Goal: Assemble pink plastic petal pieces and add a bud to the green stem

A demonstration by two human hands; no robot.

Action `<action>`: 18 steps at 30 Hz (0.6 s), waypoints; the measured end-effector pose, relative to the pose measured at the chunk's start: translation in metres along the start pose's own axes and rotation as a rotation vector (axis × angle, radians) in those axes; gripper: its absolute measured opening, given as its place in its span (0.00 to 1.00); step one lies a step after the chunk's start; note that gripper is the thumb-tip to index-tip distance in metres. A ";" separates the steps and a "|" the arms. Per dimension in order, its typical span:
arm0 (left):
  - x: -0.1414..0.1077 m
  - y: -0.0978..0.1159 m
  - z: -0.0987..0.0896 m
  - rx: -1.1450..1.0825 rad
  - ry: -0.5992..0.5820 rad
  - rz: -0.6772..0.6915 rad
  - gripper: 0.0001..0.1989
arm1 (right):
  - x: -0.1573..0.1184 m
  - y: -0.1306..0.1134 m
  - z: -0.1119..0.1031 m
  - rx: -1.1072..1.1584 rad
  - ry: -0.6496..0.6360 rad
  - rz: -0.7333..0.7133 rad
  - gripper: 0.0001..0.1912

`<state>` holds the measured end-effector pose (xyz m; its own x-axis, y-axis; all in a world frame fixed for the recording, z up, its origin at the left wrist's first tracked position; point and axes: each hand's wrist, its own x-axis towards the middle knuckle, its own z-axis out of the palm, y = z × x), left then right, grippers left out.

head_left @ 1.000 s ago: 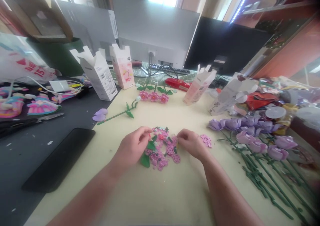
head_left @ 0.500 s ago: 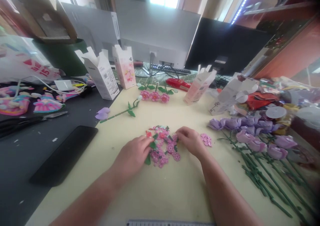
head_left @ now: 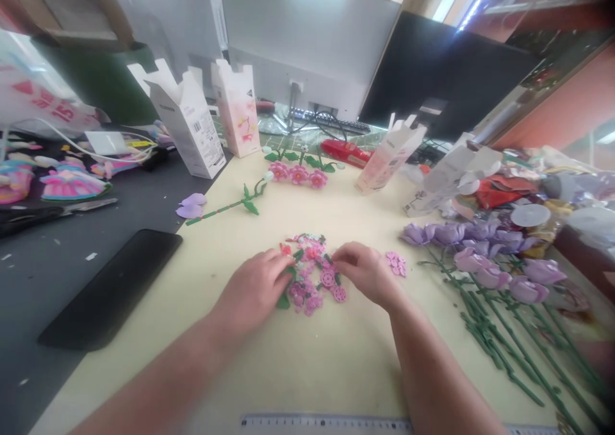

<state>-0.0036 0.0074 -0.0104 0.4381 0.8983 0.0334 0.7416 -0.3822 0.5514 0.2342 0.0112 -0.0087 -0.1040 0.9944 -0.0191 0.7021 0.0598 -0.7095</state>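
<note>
A loose pile of pink, red and green plastic pieces (head_left: pixel 310 280) lies on the pale yellow mat between my hands. At its left side my left hand (head_left: pixel 257 281) rests with fingers bent together over green leaf pieces; what they grip, if anything, is hidden. My right hand (head_left: pixel 362 270) pinches at the pile's right edge, its fingertips among small pieces too tiny to make out. Just right of that hand sits a small group of pink pieces (head_left: pixel 396 263). Behind the pile are three pink flowers (head_left: pixel 298 174) and a green stem (head_left: pixel 218 212) beside purple petals (head_left: pixel 191 205).
Purple flowers (head_left: pixel 480 236) on green stems lie at the right. Open boxes (head_left: pixel 192 131) stand at the back, before monitors (head_left: pixel 307 44). A black phone-like slab (head_left: pixel 113 291) is at the left, a ruler (head_left: pixel 327 422) at the front edge.
The camera view has tilted down slightly. My right hand has moved slightly left, closer over the pile's right edge. My left hand stays at the pile's left side.
</note>
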 end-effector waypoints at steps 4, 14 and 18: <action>-0.003 0.003 0.005 -0.136 0.040 -0.018 0.12 | -0.001 0.000 0.008 -0.100 0.052 -0.057 0.08; -0.007 0.009 0.015 -0.296 0.026 -0.005 0.12 | -0.003 -0.002 0.025 -0.292 0.049 -0.056 0.04; -0.006 0.010 0.013 -0.330 0.023 -0.030 0.12 | -0.001 -0.002 0.030 -0.361 0.082 -0.094 0.06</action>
<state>0.0076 -0.0046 -0.0162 0.4043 0.9142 0.0292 0.5478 -0.2676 0.7926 0.2122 0.0072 -0.0286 -0.1328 0.9860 0.1013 0.8967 0.1630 -0.4114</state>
